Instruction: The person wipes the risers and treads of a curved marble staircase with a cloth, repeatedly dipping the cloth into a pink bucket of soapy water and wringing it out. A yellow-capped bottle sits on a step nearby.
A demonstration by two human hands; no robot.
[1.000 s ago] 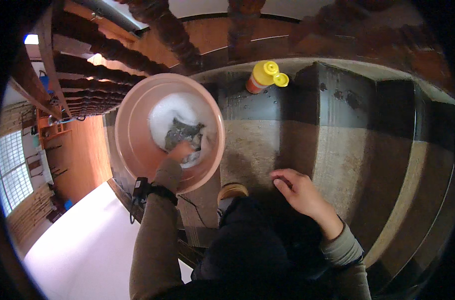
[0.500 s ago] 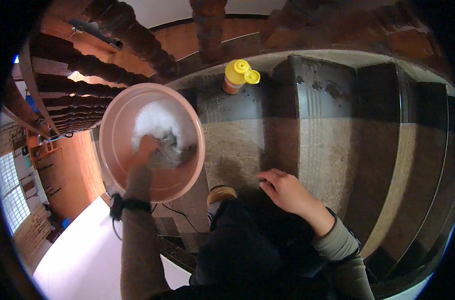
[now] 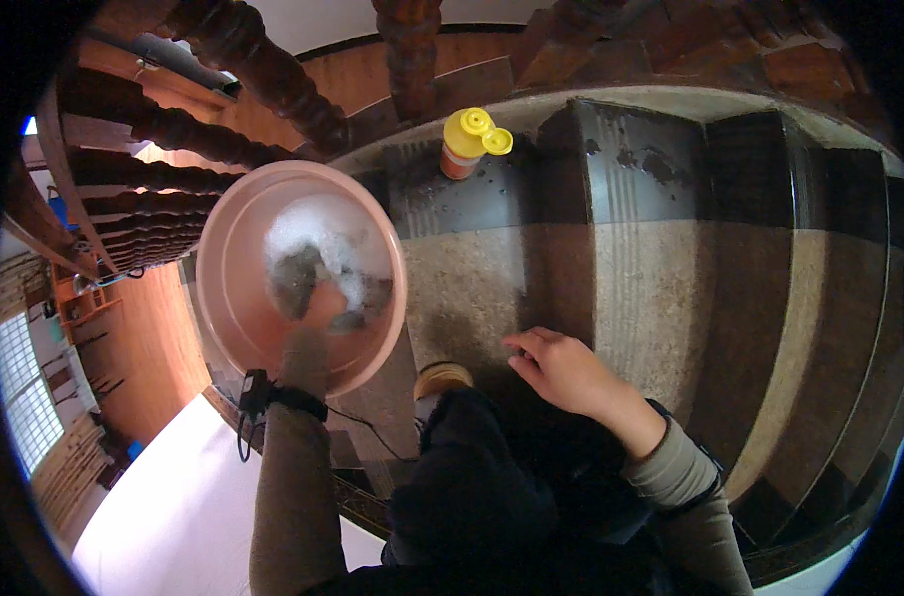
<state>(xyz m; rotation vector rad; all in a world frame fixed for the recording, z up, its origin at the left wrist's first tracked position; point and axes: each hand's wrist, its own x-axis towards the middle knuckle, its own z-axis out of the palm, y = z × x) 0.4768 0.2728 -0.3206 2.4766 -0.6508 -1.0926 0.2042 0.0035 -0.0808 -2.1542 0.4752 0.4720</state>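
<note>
My left hand [image 3: 323, 303] reaches down into a pink plastic basin [image 3: 235, 288], among white suds [image 3: 318, 223] and greyish water. Foam and blur hide its fingers, so I cannot tell whether they grip anything. A dark grey patch lies beside the hand; whether it is cloth or water is unclear. My right hand [image 3: 563, 372] hovers above the stair near my knee, fingers loosely bent, thumb apart, holding nothing. Beyond it on the step stands an orange bottle with a yellow top [image 3: 462, 144], its flip cap tipped back.
Stone steps [image 3: 645, 298] run off to the right, with wet patches on their dark far ends. Turned wooden balusters [image 3: 154, 174] line the left and far sides. My shoe [image 3: 442, 377] rests beside the basin, and a thin black cable [image 3: 372, 427] trails from my left wrist.
My left hand has shifted right and slightly nearer inside the basin. The suds have spread into a different shape, with the grey patch now left of the hand. My right hand barely moves.
</note>
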